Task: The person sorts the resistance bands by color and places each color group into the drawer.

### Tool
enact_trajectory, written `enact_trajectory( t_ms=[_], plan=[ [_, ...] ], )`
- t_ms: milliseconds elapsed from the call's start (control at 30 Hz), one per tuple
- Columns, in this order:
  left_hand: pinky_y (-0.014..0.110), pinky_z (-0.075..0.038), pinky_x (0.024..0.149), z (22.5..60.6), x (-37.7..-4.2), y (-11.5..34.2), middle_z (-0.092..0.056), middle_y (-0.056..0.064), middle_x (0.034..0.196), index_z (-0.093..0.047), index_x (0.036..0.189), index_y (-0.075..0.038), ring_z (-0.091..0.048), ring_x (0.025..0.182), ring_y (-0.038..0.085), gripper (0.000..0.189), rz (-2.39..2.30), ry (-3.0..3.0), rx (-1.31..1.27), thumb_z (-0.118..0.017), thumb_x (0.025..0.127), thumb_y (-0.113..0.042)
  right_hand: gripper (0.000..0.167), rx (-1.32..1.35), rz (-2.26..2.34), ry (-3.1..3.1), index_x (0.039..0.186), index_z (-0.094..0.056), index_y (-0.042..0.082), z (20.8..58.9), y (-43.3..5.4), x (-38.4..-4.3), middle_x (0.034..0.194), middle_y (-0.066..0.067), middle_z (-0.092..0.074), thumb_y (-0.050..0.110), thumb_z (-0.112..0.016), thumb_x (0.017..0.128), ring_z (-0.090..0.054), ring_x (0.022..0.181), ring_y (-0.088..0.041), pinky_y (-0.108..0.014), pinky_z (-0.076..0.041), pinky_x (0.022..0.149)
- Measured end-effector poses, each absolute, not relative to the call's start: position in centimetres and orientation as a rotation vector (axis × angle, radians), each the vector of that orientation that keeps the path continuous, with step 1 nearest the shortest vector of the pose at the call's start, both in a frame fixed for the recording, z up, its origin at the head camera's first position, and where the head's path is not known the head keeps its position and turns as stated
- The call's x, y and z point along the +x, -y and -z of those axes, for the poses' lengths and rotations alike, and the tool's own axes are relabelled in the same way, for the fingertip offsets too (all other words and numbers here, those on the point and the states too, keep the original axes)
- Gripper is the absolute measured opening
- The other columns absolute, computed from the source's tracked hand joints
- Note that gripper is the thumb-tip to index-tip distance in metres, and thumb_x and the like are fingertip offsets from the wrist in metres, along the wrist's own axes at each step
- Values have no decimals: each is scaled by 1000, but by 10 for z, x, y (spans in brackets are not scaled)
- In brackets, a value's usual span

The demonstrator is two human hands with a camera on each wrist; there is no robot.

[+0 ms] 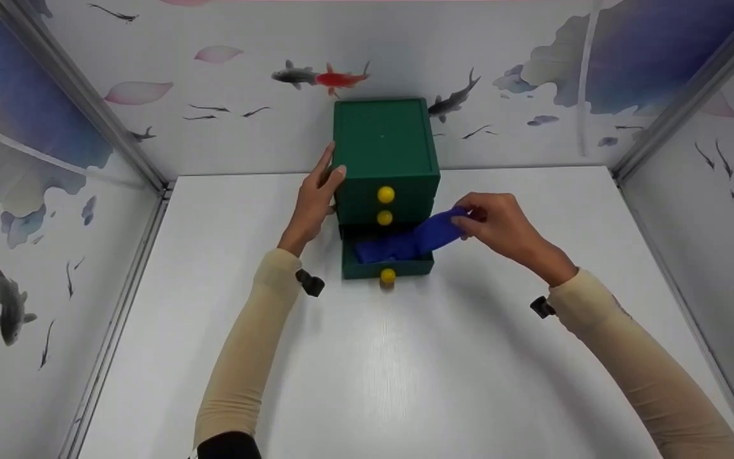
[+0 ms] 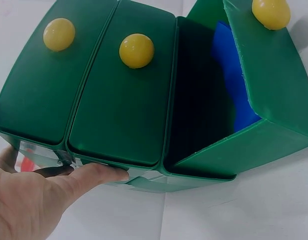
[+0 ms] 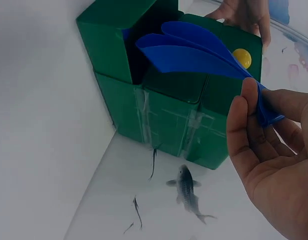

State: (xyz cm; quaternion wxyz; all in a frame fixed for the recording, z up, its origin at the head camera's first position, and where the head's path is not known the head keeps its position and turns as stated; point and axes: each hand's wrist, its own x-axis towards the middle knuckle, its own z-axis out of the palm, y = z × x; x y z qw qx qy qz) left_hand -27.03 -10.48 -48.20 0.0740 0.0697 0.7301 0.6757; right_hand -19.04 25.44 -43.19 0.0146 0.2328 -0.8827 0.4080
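Note:
A small green drawer cabinet (image 1: 383, 140) stands against the back wall, its bottom drawer (image 1: 357, 271) pulled out. My left hand (image 1: 309, 201) rests against the cabinet's left side with fingers fairly straight; in the left wrist view the thumb (image 2: 101, 174) lies along that side. With fingertips and thumb my right hand (image 1: 497, 223) pinches one end of a soft, folded blue sheet (image 1: 440, 231). Its other part lies in the open drawer in the head view. The right wrist view shows the sheet (image 3: 193, 55) doubled into loose layers, its pinched end between the fingers.
Two upper drawers with yellow knobs (image 1: 385, 194) are closed. Another yellow knob (image 1: 387, 276) sticks out from the bottom drawer's front. The white table (image 1: 380, 370) is bounded by a back wall (image 1: 227, 140) and side walls printed with fish.

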Motion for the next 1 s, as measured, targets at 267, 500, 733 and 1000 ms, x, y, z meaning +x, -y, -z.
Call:
enact_trajectory(
  t_ms=[267, 500, 733, 1000],
  plan=[
    [78, -43, 119, 482, -271, 104, -24, -5, 185, -25, 170, -59, -34, 169, 30, 68, -2030, -2195, 202, -57, 110, -63, 11, 742, -1405, 2741, 113, -81, 2, 442, -222, -201, 103, -14, -82, 7, -74, 106, -79, 79, -28, -17, -63, 73],
    [78, -43, 118, 483, -271, 103, -25, -3, 186, -24, 171, -58, -34, 169, 32, 68, -2026, -2205, 194, -56, 111, -63, 12, 783, -1505, 2720, 116, -79, 3, 455, -194, -206, 107, -14, -80, 8, -73, 107, -79, 85, -26, -19, -64, 76],
    [79, -43, 118, 485, -272, 105, -24, -1, 186, -25, 171, -57, -32, 170, 32, 68, -2028, -2204, 209, -57, 111, -61, 13, 842, -1479, 2734, 117, -79, 4, 473, -167, -203, 109, -10, -79, 10, -73, 107, -75, 86, -20, -25, -65, 81],
    [79, -44, 117, 485, -272, 106, -24, -1, 186, -25, 171, -58, -35, 168, 35, 68, -2019, -2210, 189, -56, 110, -63, 20, 954, -1358, 2733, 124, -79, 3, 483, -140, -199, 112, -11, -81, 14, -74, 108, -75, 90, -21, -39, -68, 89]
  ],
)
